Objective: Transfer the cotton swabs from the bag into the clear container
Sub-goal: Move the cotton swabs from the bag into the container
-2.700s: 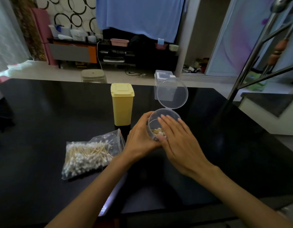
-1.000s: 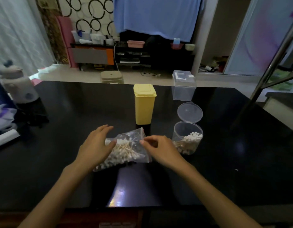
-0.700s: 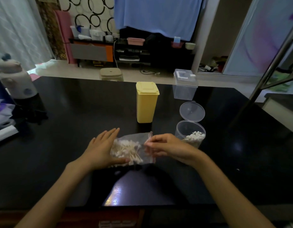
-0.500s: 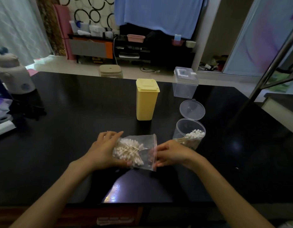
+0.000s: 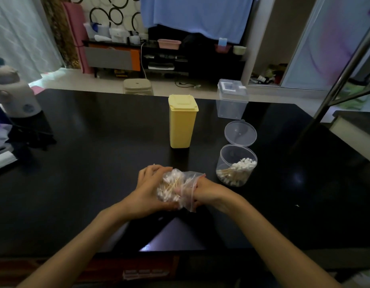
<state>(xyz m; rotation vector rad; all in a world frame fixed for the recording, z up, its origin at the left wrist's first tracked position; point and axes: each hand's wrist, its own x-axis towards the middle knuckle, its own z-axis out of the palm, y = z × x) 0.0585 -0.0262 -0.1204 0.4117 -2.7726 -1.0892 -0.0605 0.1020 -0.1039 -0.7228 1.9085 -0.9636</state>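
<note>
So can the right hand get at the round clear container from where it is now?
Probably yes: the right hand is beside the clear container, lid open, with bare table between, though its fingers are inside the bag.

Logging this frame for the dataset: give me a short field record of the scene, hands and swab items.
left hand: cups the clear plastic zip bag of cotton swabs from the left
right hand: fingers inside the bag's mouth
clear round plastic container: upright on the black glossy table, hinged lid open, partly filled with swabs, apart from both hands
yellow lidded plastic bin: upright behind the bag, closed
clear rectangular lidded box: at the table's far edge
task state: most swabs in the bag
</note>
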